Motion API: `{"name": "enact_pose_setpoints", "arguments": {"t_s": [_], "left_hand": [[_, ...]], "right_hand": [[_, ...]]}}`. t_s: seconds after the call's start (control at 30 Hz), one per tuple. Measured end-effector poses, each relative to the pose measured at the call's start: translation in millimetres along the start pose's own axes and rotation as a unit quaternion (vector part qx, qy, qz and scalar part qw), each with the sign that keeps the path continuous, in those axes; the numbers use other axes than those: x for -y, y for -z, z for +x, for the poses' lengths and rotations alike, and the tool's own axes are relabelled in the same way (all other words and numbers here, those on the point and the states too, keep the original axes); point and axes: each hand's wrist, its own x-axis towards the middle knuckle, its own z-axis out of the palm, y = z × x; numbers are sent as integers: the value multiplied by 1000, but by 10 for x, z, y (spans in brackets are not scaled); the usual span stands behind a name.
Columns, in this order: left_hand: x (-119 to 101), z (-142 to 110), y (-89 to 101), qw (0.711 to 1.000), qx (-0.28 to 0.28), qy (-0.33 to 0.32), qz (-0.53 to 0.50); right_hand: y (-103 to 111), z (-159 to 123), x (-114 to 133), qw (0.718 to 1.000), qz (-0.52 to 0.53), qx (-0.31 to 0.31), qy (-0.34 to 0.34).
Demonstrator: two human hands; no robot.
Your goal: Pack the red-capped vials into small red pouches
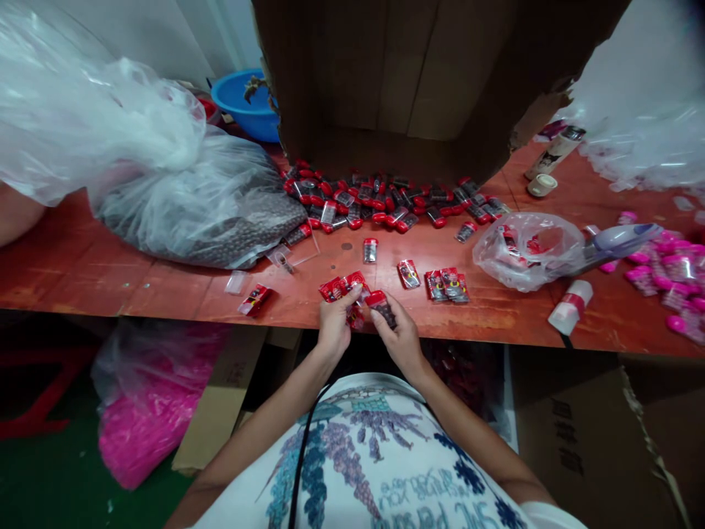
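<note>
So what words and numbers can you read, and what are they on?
Nothing is clear enough to quote.
Shirt: blue letters, too blurred and warped.
Big cardboard box under the table: dark characters, too blurred.
Cardboard flap by the pink-filled bag: faint print, too small.
Red packets: print, too small.

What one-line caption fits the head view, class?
Left hand holding red packets, right hand a red-capped container.

Red-topped containers (382,310), red tabletop (352,250), blue basin (246,105), pink-filled bag (146,419), purple-and-teal floral shirt (352,441).
</note>
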Motion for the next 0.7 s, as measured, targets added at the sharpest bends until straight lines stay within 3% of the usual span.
{"name": "enact_pose_setpoints", "arguments": {"t_s": [0.13, 0.33, 0.43, 0.57, 0.7], "left_hand": [[18, -21, -35, 999, -14, -51, -9], [33, -57, -47, 999, -7, -50, -7], [38, -72, -42, 999, 8, -44, -10], [35, -77, -18, 998, 30, -54, 8], [20, -102, 11, 994, 83, -37, 63]], "right_hand": [[-24, -25, 20, 1000, -4, 9, 15], [-35, 8, -9, 999, -11, -42, 27], [-30, 10, -26, 1000, -6, -18, 21], [-14, -3, -47, 998, 58, 20, -35], [36, 21, -46, 993, 97, 43, -61]]}}
